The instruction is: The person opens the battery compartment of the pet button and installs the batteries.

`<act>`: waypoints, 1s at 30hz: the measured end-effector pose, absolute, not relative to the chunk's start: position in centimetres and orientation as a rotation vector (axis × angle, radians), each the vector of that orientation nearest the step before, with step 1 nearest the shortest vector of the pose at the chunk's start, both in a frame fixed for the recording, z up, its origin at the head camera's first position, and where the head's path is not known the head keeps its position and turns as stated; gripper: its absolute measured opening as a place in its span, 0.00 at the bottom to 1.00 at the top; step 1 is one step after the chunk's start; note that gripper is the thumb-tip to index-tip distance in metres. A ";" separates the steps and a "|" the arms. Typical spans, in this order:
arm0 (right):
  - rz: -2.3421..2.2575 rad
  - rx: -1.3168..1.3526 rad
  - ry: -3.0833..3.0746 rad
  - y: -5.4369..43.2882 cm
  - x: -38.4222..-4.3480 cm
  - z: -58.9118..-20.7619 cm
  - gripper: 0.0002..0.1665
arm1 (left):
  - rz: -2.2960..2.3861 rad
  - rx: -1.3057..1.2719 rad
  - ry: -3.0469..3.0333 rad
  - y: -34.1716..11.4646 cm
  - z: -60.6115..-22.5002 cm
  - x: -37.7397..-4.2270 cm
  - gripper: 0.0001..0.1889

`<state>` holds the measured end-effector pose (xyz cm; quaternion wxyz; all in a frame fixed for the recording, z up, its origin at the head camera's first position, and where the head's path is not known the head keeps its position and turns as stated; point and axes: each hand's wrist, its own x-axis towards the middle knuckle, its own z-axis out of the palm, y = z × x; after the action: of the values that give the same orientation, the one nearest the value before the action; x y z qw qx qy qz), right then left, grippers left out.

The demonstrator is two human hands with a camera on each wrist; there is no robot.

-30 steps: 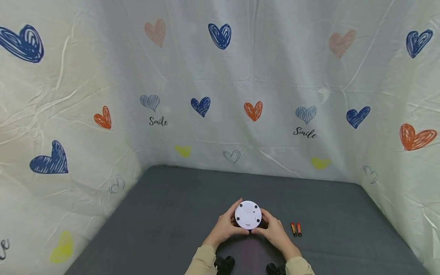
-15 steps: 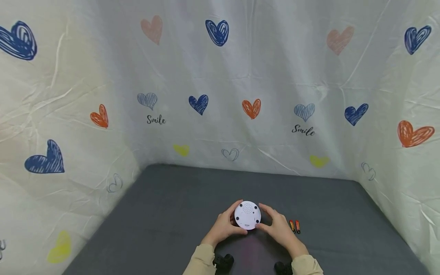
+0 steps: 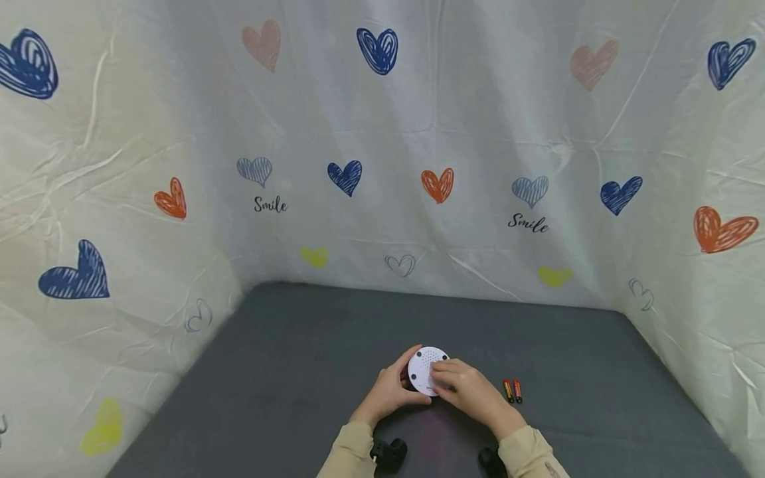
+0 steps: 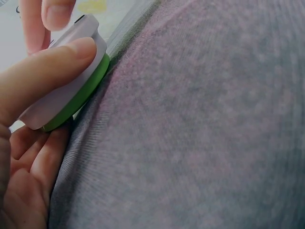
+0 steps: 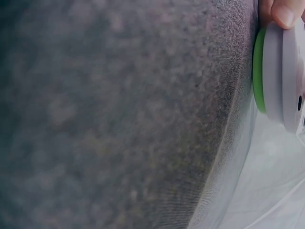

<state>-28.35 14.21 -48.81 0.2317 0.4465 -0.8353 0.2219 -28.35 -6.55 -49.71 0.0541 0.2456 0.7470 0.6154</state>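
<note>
A round white device point(image 3: 421, 374) with small dark feet and a cluster of holes on its face is held tilted by my left hand point(image 3: 388, 392). In the left wrist view, the thumb point(image 4: 62, 64) lies along its white side, with the other fingers beneath; its far side is green. The right wrist view shows the white body point(image 5: 274, 71) and green edge too. My right hand point(image 3: 469, 388) is over the right part of the face, its bent fingertips right at the surface. Those fingertips point(image 4: 57, 16) also show above the device in the left wrist view.
Two red-and-black batteries point(image 3: 512, 391) lie side by side on the dark grey table point(image 3: 299, 372), right of my right hand. A white cloth printed with hearts point(image 3: 382, 119) hangs around the table. Black wrist-worn gear point(image 3: 390, 456) shows by the sleeves.
My right hand has let go of the device's right edge, moved off slightly, then come left over its face. My left hand keeps its hold. The batteries lie where they were.
</note>
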 end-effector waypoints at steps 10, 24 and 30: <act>0.529 1.233 -2.353 14.0 -28.6 -48.9 0.11 | 1.832 0.714 2.304 -6.3 -52.1 -29.7 0.51; 0.372 1.286 -2.235 13.4 -29.2 -48.5 0.05 | 1.827 0.711 2.368 -6.1 -52.4 -30.1 0.50; 0.328 1.324 -2.203 13.3 -29.7 -48.6 0.07 | 1.813 0.680 2.389 -6.1 -52.1 -30.1 0.50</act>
<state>-29.72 13.29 -48.58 0.2719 0.4917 -0.8182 0.1219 -30.05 -6.12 -52.15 0.0331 0.2211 0.7765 0.5891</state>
